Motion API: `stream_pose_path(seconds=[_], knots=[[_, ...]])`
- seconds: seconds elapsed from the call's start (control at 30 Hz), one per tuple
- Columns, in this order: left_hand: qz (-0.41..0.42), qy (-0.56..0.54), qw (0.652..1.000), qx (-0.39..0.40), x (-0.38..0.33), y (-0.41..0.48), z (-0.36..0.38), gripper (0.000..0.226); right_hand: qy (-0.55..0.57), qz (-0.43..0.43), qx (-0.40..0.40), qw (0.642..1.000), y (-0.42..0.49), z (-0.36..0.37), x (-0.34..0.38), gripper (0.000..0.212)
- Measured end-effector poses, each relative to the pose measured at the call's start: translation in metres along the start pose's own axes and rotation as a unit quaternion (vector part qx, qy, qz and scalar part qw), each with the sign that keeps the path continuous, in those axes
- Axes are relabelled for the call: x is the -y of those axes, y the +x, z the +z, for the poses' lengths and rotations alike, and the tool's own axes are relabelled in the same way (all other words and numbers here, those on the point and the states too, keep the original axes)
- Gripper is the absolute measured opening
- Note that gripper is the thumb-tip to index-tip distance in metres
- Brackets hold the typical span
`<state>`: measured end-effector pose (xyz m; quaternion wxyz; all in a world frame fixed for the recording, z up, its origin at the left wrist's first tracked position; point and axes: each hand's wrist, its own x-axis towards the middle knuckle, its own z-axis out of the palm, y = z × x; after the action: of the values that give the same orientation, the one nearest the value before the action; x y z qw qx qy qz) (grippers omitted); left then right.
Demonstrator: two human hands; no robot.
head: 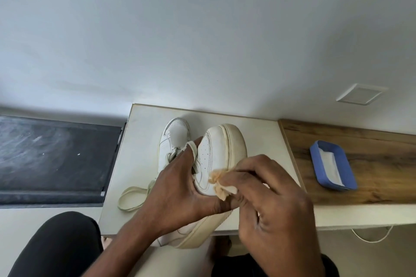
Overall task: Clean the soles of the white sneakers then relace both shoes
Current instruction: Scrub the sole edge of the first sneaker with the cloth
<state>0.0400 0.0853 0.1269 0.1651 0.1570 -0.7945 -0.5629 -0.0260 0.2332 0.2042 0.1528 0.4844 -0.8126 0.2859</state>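
Note:
My left hand (180, 189) grips a white sneaker (219, 153) tilted on its side over the white table (135, 141), its yellowed sole edge (236, 141) turned to the right. My right hand (267, 200) pinches a soiled, brownish wipe (221, 185) against the sneaker's side near the sole. The second white sneaker (172, 139) stands upright on the table just behind and left of the held one. A loose cream lace (131, 198) lies looped on the table at the left.
A blue tray (315, 155) holding white wipes sits on the wooden counter (360, 137) at the right. A dark mat (51, 155) lies on the floor to the left. A white cable (371, 238) hangs below the counter. My knees are at the bottom.

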Motion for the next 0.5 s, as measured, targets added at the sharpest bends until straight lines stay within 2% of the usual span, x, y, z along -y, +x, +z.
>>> stream_pose_path(seconds=[0.13,0.33,0.5], knots=[[0.018,0.005,1.0,0.005,0.0,-0.002,0.005,0.092,-0.007,0.019,-0.038,0.999,0.004,-0.011,-0.006,0.027],[0.066,0.034,0.997,0.019,-0.013,-0.013,0.017,0.104,-0.051,0.044,-0.098,0.993,0.011,-0.039,-0.01,0.035],[0.074,0.06,0.995,0.015,-0.02,-0.017,0.023,0.101,-0.039,0.022,-0.064,0.997,-0.003,-0.05,-0.003,0.031]])
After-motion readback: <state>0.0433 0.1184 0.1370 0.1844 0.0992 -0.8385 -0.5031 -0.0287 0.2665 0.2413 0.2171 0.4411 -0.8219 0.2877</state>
